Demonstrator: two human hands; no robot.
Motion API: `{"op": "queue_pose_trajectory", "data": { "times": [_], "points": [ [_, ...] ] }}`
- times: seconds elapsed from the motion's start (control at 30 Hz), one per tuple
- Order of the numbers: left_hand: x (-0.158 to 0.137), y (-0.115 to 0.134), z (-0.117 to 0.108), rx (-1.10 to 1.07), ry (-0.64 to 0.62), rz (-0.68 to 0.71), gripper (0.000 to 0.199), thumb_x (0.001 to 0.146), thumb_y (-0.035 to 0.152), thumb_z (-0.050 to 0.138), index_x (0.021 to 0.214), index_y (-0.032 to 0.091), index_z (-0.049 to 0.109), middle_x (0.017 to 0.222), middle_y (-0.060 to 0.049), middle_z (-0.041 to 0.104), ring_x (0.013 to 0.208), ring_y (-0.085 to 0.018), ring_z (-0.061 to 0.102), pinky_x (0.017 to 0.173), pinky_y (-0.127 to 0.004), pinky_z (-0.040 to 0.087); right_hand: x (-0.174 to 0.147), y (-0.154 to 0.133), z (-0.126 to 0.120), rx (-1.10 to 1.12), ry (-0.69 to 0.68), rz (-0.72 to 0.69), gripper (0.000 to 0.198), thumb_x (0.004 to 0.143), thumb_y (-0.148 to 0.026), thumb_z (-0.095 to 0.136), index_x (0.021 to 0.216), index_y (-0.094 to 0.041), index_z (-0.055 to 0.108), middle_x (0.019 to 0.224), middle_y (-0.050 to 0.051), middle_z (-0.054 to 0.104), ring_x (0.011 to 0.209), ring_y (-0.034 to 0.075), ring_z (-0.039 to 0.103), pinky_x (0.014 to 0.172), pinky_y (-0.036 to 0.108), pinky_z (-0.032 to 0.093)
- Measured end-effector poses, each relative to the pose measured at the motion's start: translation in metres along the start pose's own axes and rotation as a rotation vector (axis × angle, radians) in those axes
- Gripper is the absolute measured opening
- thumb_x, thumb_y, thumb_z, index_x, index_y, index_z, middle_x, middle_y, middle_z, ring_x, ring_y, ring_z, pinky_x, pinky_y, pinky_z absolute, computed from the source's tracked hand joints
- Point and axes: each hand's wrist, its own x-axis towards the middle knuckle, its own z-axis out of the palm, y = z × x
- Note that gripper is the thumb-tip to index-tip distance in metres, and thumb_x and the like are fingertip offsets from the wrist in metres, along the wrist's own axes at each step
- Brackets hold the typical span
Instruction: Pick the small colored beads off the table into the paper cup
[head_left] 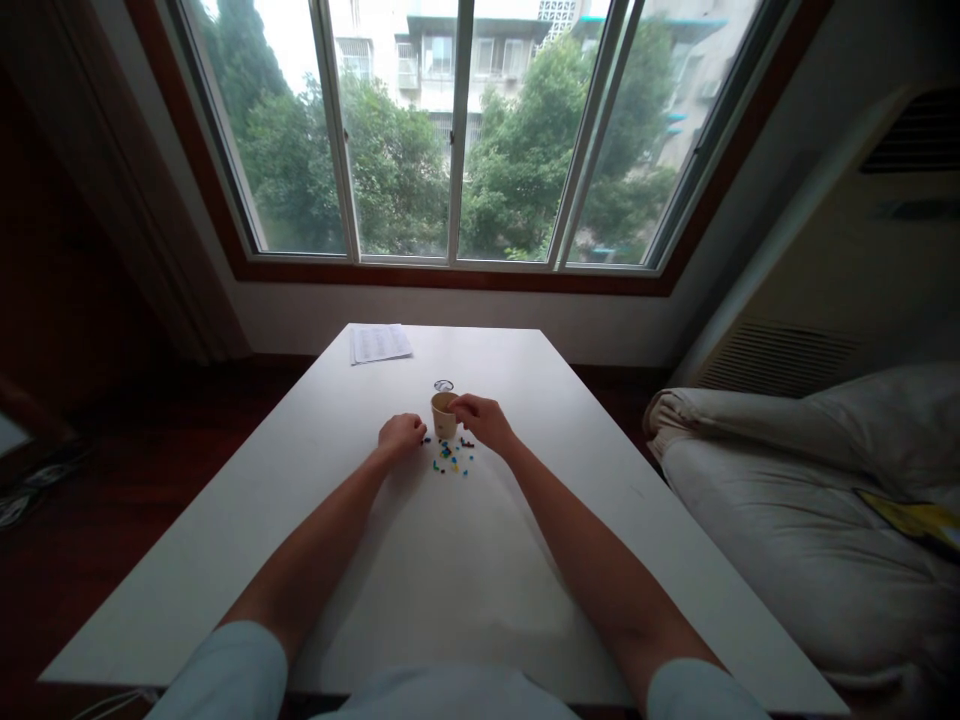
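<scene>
Both hands at a paper cup (443, 424), bright bits scattered below it.
From where I stand, the right hand (484, 420) has its fingers bent at the cup's mouth, and the left hand (403, 432) rests loosely curled beside it; I can't tell whether either grips anything. The cup stands upright on the white table (450, 570), small coloured pieces (445, 450) strewn on its near side, a round dark-rimmed object (444, 385) just behind, papers (381, 343) farther off.

No readable text; the print on the papers (381, 343) too small and faint
</scene>
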Motion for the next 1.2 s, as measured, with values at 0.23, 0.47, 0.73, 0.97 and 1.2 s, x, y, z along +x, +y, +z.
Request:
{"op": "queue_pose_trajectory", "data": {
  "times": [0.23, 0.47, 0.73, 0.97, 1.2],
  "points": [
    [-0.003, -0.006, -0.024, 0.111, -0.125, 0.236, 0.026, 0.086, 0.043, 0.057, 0.089, 0.024, 0.075, 0.093, -0.006, 0.075, 0.082, -0.02, 0.064, 0.066, -0.027, 0.04, -0.018, 0.016, 0.006, -0.47, -0.493, -0.102, 0.017, 0.075, -0.015, 0.07, 0.089, -0.023, 0.077, 0.072, -0.002, 0.067, 0.062, 0.011, 0.053, 0.059, 0.022, 0.034],
    [-0.01, -0.012, -0.053, 0.091, -0.163, 0.355, 0.024, 0.086, 0.04, 0.06, 0.096, 0.024, 0.074, 0.093, -0.003, 0.075, 0.077, -0.017, 0.063, 0.064, -0.025, 0.04, -0.024, 0.027, 0.015, -0.557, -0.477, -0.111, 0.018, 0.08, -0.021, 0.07, 0.098, -0.024, 0.075, 0.082, 0.001, 0.07, 0.068, 0.013, 0.057, 0.063, 0.023, 0.034],
    [-0.023, 0.005, -0.05, 0.079, -0.301, 0.622, 0.016, 0.079, 0.026, 0.06, 0.085, 0.023, 0.075, 0.082, 0.0, 0.073, 0.071, -0.014, 0.061, 0.062, -0.024, 0.037, -0.03, 0.029, 0.024, -0.626, -0.419, -0.109, 0.019, 0.085, -0.026, 0.068, 0.103, -0.025, 0.073, 0.088, 0.002, 0.071, 0.073, 0.015, 0.059, 0.066, 0.024, 0.035],
    [-0.026, 0.005, -0.043, 0.057, -0.413, 0.616, 0.017, 0.075, 0.025, 0.061, 0.082, 0.021, 0.076, 0.076, 0.0, 0.072, 0.066, -0.013, 0.058, 0.062, -0.024, 0.038, -0.032, 0.028, 0.028, -0.65, -0.39, -0.117, 0.02, 0.088, -0.029, 0.066, 0.107, -0.027, 0.074, 0.1, 0.004, 0.072, 0.084, 0.017, 0.063, 0.072, 0.024, 0.04],
    [-0.016, -0.018, -0.055, 0.085, -0.395, 0.5, 0.017, 0.075, 0.034, 0.064, 0.078, 0.021, 0.075, 0.074, 0.0, 0.072, 0.066, -0.013, 0.058, 0.06, -0.024, 0.037, -0.033, 0.033, 0.03, -0.627, -0.391, -0.11, 0.026, 0.089, -0.029, 0.066, 0.114, -0.03, 0.073, 0.107, 0.003, 0.071, 0.086, 0.017, 0.064, 0.075, 0.024, 0.042]
  ]
}}
